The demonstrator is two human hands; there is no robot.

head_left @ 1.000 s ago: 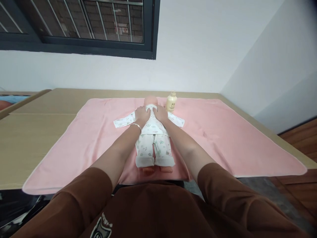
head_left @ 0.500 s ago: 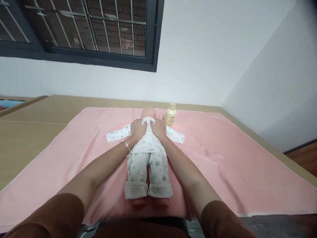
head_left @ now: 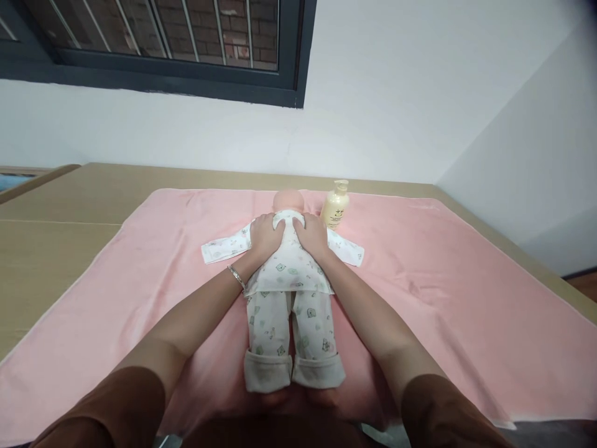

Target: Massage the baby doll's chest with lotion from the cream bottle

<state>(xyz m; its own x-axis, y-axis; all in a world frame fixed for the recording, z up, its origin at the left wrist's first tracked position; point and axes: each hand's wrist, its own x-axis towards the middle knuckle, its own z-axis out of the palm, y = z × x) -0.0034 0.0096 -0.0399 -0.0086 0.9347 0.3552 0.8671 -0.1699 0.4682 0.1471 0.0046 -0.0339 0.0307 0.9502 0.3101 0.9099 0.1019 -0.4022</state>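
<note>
A bald baby doll (head_left: 291, 267) lies lengthwise on a pink blanket (head_left: 433, 298), its smooth head away from me and no face showing. It wears a white patterned top and matching trousers (head_left: 310, 323) with broad turned-up cuffs. My left hand (head_left: 267, 235), with a silver bangle at the wrist, is closed over the doll's left-side shoulder as I see it. Over the other shoulder my right hand (head_left: 311, 235) is closed likewise. Both thumbs lie on the upper torso, pointing inward; the fingertips are partly hidden. The sleeves spread out on either side.
Just beyond my right hand stands a pale yellow pump bottle (head_left: 336, 205). The blanket covers much of a wooden table (head_left: 60, 249), whose far side meets a white wall (head_left: 373, 93). A dark-framed window (head_left: 186, 74) with bars is above.
My view has tilted down and come slightly nearer, so the doll and bottle look larger. Both hands remain on the doll's shoulders.
</note>
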